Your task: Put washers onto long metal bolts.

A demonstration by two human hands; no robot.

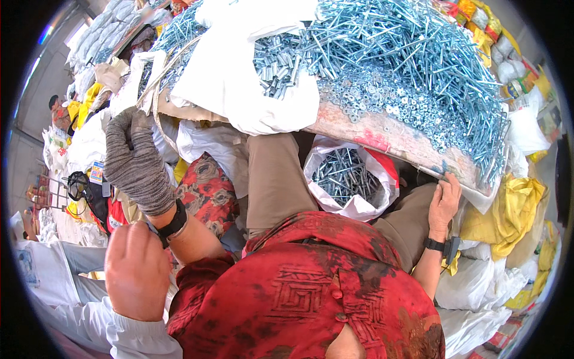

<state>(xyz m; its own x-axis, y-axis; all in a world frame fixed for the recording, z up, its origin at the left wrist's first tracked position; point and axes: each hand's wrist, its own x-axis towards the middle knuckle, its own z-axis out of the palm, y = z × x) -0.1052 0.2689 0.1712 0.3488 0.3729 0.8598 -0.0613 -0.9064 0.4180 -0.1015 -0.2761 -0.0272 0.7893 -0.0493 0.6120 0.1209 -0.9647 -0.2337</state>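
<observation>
At the lower middle of the frame, nearest of all, a red patterned shirt [311, 287]. At the lower left, a co-worker's bare hand [139, 269] with pale sleeve, fingers curled, just beside the gloved wrist.

In the left part, the left hand [134, 161] in grey knitted glove, with fingers and thumb bent toward each other, narrow, tips by a pale cord [156, 105]. Cannot tell if holding the cord or not. Toward the right, the bare right hand [445, 200], fingers loosely bent at the front edge of a stained board [365, 131]; cannot tell if gripping this edge.

In the centre, brown trousers [272, 179] and, between the knees, a white sack [359, 207] with metal rods [344, 173] inside. Left of the knees, a red floral cushion [206, 191].

Farther, on the board across the upper part, a white sheet [215, 66] around short metal tubes [278, 72], then many washers [388, 96], and behind them a large heap of long bolts [412, 36]. At the right, yellow sacking [508, 209]. At the far upper left, stacked grey bags [107, 39].
</observation>
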